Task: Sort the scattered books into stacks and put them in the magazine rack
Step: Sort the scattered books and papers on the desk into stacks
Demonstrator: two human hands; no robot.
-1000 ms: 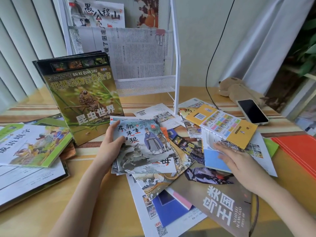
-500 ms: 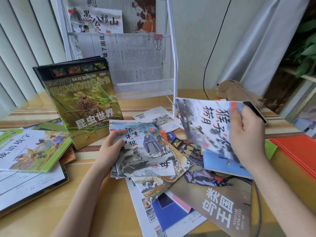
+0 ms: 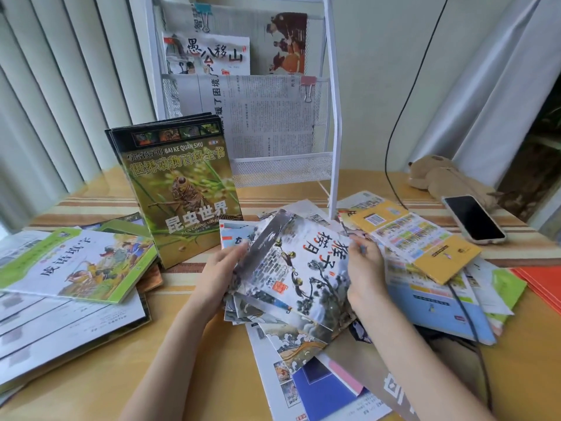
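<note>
A thin grey picture book [image 3: 299, 268] with ink drawings of monkeys lies tilted on top of a small stack of picture books [image 3: 243, 308] in the middle of the table. My right hand [image 3: 365, 271] grips its right edge. My left hand [image 3: 223, 271] holds the left side of the stack, fingers under the grey book's lifted left edge. A green insect book [image 3: 182, 189] stands upright, leaning against the white wire magazine rack [image 3: 332, 117], which holds newspapers and a booklet. More books lie scattered below and to the right.
A yellow booklet [image 3: 416, 241] tops a pile at the right. A green-edged book [image 3: 76, 262] lies on flat papers at the left. A phone [image 3: 473, 218], a plush toy [image 3: 440, 177], a black cable [image 3: 394, 132] and orange sheets [image 3: 543, 284] sit at the right.
My right hand pulled the grey monkey book out from under the yellow booklet, lifted it, and has brought it left and down onto the stack held by my left hand.
</note>
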